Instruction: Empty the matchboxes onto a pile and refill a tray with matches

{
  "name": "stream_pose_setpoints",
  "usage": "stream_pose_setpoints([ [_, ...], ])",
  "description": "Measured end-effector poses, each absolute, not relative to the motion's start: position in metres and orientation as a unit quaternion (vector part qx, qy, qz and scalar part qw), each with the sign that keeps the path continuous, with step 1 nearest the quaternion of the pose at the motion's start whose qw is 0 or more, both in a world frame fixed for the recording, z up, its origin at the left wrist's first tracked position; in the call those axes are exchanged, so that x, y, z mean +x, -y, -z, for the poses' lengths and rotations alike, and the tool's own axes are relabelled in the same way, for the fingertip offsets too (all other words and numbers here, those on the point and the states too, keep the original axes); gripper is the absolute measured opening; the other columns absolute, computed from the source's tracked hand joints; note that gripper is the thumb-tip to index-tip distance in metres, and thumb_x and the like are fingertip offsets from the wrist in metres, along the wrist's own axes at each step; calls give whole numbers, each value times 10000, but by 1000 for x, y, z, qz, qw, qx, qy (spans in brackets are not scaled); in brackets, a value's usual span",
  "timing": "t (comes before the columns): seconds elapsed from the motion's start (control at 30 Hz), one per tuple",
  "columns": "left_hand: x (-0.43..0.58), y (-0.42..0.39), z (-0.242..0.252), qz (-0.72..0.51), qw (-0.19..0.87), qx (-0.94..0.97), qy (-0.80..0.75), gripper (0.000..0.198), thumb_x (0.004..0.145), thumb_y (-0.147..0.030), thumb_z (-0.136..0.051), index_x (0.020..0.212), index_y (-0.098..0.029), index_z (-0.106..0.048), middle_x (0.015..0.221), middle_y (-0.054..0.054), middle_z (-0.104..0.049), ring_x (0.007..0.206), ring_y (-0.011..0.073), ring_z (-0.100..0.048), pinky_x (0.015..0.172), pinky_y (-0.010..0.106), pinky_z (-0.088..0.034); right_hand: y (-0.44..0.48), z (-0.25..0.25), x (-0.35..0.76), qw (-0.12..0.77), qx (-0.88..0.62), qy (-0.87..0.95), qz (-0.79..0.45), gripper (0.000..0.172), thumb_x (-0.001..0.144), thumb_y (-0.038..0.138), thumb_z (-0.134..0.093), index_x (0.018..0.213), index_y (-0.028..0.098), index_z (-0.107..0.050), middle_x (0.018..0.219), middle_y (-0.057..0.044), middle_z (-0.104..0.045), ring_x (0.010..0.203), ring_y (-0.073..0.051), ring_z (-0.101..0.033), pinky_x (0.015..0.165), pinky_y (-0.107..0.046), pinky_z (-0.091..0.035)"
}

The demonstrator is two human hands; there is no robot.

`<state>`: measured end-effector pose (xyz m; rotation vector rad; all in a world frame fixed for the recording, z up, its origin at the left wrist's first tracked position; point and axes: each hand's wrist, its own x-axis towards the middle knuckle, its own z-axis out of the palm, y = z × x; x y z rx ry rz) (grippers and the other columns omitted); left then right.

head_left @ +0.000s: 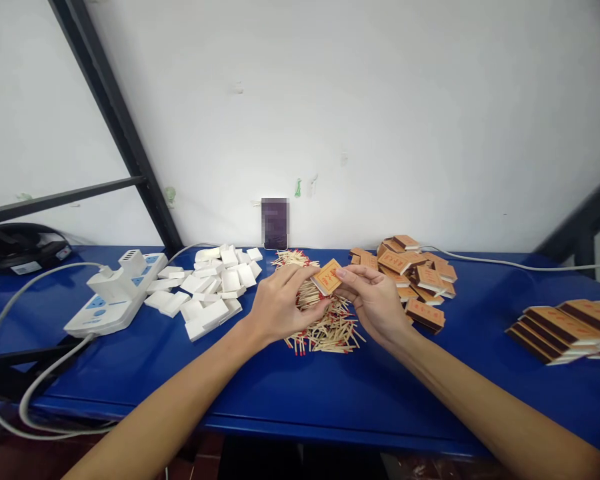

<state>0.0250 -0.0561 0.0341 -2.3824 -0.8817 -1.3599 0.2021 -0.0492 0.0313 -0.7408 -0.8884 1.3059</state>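
A small orange matchbox (pixel 327 277) with red print is held above a heap of loose matches (pixel 330 337). My right hand (pixel 375 300) pinches its right end between thumb and fingers. At the box's left end, my left hand (pixel 283 303) curls with its fingertips on the edge, its thumb lower down over the matches. The matches have red heads and pale wooden sticks, and the hands hide part of the heap. To the left lies a pile of white matchbox trays (pixel 215 283). On the right is a loose pile of orange matchboxes (pixel 400 267).
Neatly stacked matchboxes (pixel 565 327) stand at the far right of the blue table (pixel 380 407). A white power strip (pixel 115 293) with cables lies on the left, near a black headset-like object (pixel 20 248). A phone-like device (pixel 275 223) leans against the wall.
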Motion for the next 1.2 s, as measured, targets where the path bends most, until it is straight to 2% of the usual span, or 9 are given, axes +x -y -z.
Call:
stream_pose_setpoints([
  [0.23,32,52,-26,507,131,-790,319,395,783,-190,-653,1171,-179,-583,1067,80,-713,969,200,-689,854,365,-599,50,-31,201,642,-314,410,-567,261,548,322,-919,643,175,-725,743,-36,-754,684,-158,-704,725,-304,-613],
  [0.33,28,50,-25,504,103,-801,307,418,804,-175,-635,1216,-189,-569,1108,84,-698,1008,197,-677,890,376,-589,48,-29,204,617,-307,446,-571,250,590,350,-899,697,181,-750,757,-39,-748,724,-156,-696,777,-312,-594],
  [0.57,18,47,-29,468,58,-828,304,399,899,-288,-654,1281,-213,-565,1154,97,-656,1068,216,-631,914,427,-554,40,-24,217,585,-320,542,-511,213,687,370,-844,769,204,-740,798,-14,-722,737,-133,-649,729,-283,-540],
  [0.7,15,45,-30,464,56,-831,302,436,891,-342,-678,1292,-208,-571,1164,99,-669,1070,219,-629,918,421,-543,41,-29,215,583,-336,510,-536,255,659,385,-850,730,195,-696,779,-7,-702,725,-134,-650,734,-289,-544],
  [0.87,15,40,-25,447,55,-818,358,414,849,-415,-716,1196,-203,-639,1071,78,-729,980,234,-659,869,444,-541,38,-33,212,554,-373,471,-576,309,601,400,-863,675,181,-657,756,-24,-699,676,-134,-642,715,-294,-547],
  [1.2,28,43,-19,436,65,-797,413,379,803,-327,-772,1149,-208,-672,1043,53,-752,934,231,-665,835,429,-522,28,-35,220,551,-393,463,-573,305,605,366,-858,624,173,-622,748,-40,-682,700,-143,-625,661,-277,-540],
])
